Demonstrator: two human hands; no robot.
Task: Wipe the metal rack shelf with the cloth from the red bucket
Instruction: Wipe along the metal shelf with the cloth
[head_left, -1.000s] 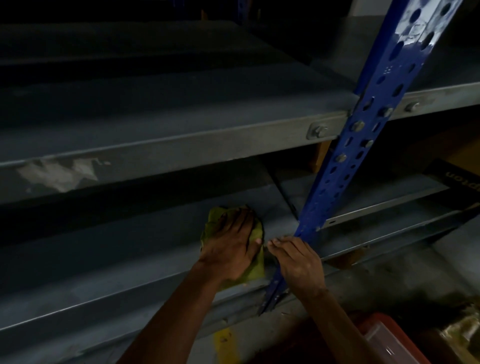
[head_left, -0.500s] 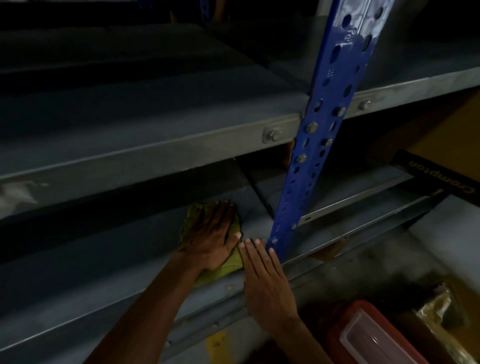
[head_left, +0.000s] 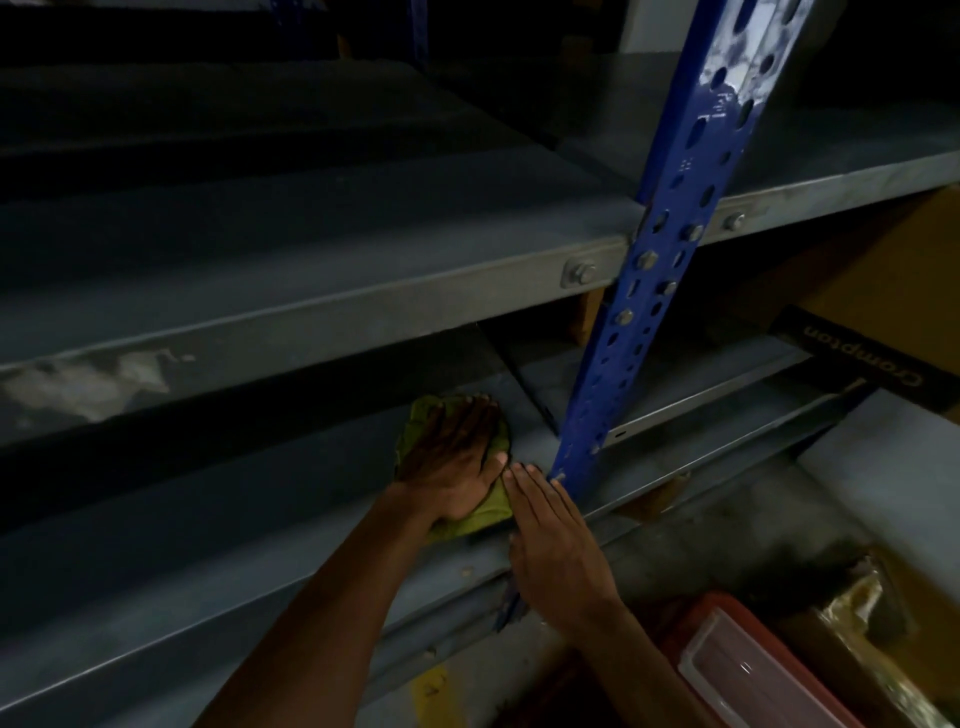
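Observation:
A yellow-green cloth (head_left: 491, 514) lies flat on the lower grey metal shelf (head_left: 234, 519). My left hand (head_left: 457, 462) presses down on the cloth with fingers spread and straight. Just to its right, my right hand (head_left: 556, 540) rests flat on the shelf's front edge, fingertips close to the foot of the blue perforated upright (head_left: 670, 249). The two hands almost touch at the thumbs. A red bucket (head_left: 696, 623) shows at the bottom right, partly cut off.
An upper grey shelf (head_left: 311, 260) overhangs the hands, bolted to the blue post. A brown carton with a black printed band (head_left: 872, 358) sits right of the post. A clear plastic box (head_left: 748, 675) lies in the bucket. Crumpled shiny wrap (head_left: 878, 634) lies beside it.
A second ago my right hand gripped the blue upright; it has let go and now lies flat on the shelf edge. My left hand stays pressed on the cloth, almost in the same spot.

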